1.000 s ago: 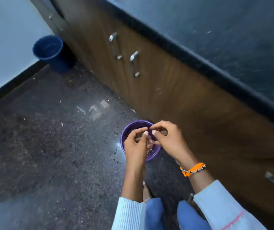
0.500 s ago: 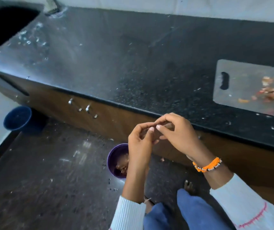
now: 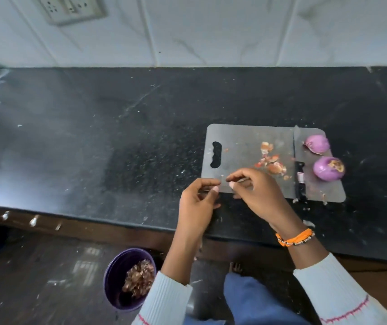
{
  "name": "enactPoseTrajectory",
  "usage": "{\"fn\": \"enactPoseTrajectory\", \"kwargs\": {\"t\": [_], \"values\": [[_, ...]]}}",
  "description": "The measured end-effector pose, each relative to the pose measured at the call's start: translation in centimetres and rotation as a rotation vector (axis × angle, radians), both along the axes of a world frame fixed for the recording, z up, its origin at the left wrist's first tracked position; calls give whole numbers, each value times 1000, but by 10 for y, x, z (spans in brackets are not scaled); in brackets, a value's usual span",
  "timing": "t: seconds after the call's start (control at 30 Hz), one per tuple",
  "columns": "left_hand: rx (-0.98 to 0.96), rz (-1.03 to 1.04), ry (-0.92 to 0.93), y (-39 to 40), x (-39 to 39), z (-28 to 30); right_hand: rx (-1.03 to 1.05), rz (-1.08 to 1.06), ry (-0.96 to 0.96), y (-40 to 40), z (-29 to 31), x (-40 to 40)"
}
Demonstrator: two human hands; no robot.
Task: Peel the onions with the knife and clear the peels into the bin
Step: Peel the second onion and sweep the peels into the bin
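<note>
left hand (image 3: 196, 202) and right hand (image 3: 257, 195): fingertips pinched, holding nothing I can tell | 2 onions (image 3: 328, 168) peeled beside knife (image 3: 298, 165) | peels (image 3: 272, 164) on board (image 3: 241, 146), bin (image 3: 115, 277) below to receive them

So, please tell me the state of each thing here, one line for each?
Onions: two, peeled, on the board's right end.
Knife: lying on the cutting board, unheld.
Peel scraps: some on the board.
Purple bin: on the floor, holding peels.
Left hand: fingers pinched.
Right hand: fingers pinched.

dim, soft light | glare on countertop (image 3: 35, 141) left | edges warped, slight blur
</note>
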State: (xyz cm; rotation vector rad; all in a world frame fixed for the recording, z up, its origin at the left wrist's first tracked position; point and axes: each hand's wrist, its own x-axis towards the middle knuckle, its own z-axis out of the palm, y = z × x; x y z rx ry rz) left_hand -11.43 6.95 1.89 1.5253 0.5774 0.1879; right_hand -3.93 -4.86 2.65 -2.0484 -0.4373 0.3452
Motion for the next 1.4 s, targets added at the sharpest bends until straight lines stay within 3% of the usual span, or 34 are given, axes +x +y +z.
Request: {"fn": "enactPoseTrajectory", "kwargs": {"t": [0.1,0.2,0.3,0.43,0.53,0.63,0.73,0.83,0.93,1.03,1.1,1.17,1.4], "values": [[125,-44,12,-19,32,-4,-168,-85,-220,-28,-10,30],[432,-79,53,-38,52,-12,-334,-149,-392,-51,-19,47],[717,-121,90,-50,61,-26,-471,-143,-398,-63,-25,57],[910,-187,98,-63,69,-39,-580,-17,-318,-60,-31,58],[798,-275,-4,-69,76,-30,-431,124,-232,-50,-37,50],[659,-280,-76,-64,82,-22,-310,45,-274,-45,-31,60],[668,-185,-66,-53,88,-24,-426,-4,-280,-42,-23,88],[696,-159,-60,-47,90,-25,-537,92,-233,-37,-24,100],[706,-144,-69,-46,91,-27,-488,179,-213,-40,-24,85],[701,-148,-78,-50,93,-27,-398,-10,-307,-57,-22,65],[685,-167,-77,-55,94,-25,-513,-179,-443,-74,-23,59],[686,-181,-77,-60,95,-24,-664,-272,-423,-85,-24,56],[708,-212,-66,-65,98,-28,-776,-264,-297,-81,-20,47]]}}
